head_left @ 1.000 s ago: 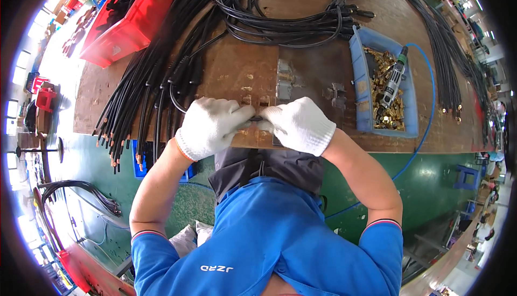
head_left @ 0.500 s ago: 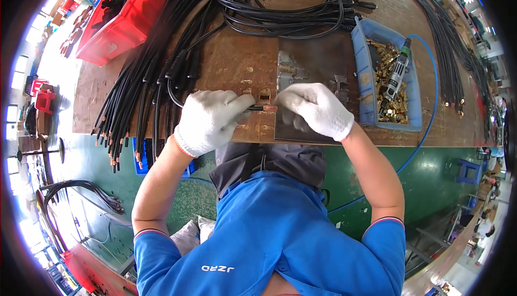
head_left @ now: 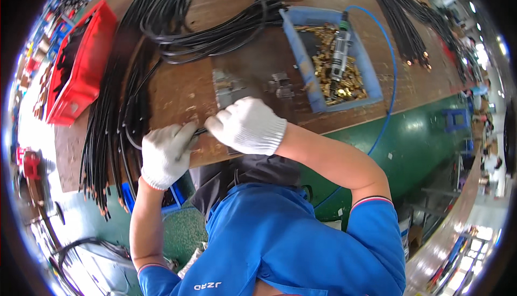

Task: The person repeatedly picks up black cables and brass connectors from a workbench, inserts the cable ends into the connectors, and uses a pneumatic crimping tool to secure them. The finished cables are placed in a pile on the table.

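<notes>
Your gloved left hand [head_left: 164,156] and right hand [head_left: 249,125] are both pinching one black cable end [head_left: 199,132] between them, fingers pressed tight, right at the near edge of the wooden bench [head_left: 183,89]. Blue bin of brass fittings [head_left: 328,62] sits far right.

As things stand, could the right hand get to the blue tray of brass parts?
Probably yes. The right hand is busy on a black cable with the left hand, but the blue tray sits just beyond it with only bare wooden bench between.
</notes>
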Tool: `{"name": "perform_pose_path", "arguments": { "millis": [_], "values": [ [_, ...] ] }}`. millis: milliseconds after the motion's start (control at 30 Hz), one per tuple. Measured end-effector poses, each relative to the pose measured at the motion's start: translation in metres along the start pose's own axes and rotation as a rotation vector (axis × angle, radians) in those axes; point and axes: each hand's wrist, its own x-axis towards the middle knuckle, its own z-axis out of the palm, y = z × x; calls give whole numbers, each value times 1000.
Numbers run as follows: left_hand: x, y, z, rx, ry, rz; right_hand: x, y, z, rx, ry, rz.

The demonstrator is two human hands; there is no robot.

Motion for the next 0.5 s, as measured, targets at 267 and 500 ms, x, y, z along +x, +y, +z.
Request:
{"name": "perform_pose_path", "arguments": {
  "millis": [267,500],
  "values": [
    [-5,-3,3,174,57,189,-2,4,-2,1160,-496,629],
    [-5,-3,-3,18,113,53,-17,42,-89,764,-403,659]
  ]
}}
